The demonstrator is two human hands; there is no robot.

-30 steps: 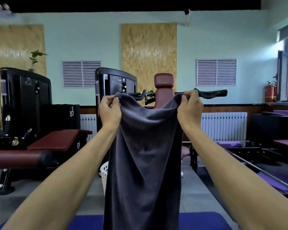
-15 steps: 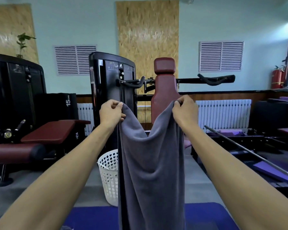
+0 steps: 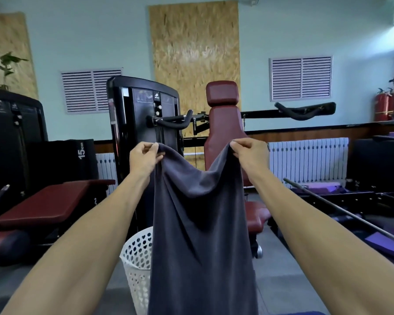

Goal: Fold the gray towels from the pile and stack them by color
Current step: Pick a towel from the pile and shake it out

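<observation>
Hands: both raised at arm's length, well apart, each pinching a top corner of the gray towel [image 3: 200, 223].
Left hand [image 3: 143, 159]: thumb and curled fingers nip the towel's left corner.
Right hand [image 3: 250, 154]: fingers curled over the right corner, knuckles up.
Gray towel: hangs in the air between the two forearms; its top edge sags in a dip between the corners, and the cloth falls in long folds out of the bottom of the view.
White basket [image 3: 137, 267]: plastic, perforated with heart-shaped holes, standing on the floor [image 3: 280, 276] just behind the towel's left edge; the towel hides its right part, and what lies inside cannot be told.
Blue mat [image 3: 289, 313]: a sliver at the bottom edge, right of the towel.
Behind: a black weight machine [image 3: 143, 123] with a dark red padded seat [image 3: 223, 123], a dark red bench [image 3: 46, 204] at left, white radiators [image 3: 309, 159] along the wall, a red fire extinguisher [image 3: 383, 108] at far right.
</observation>
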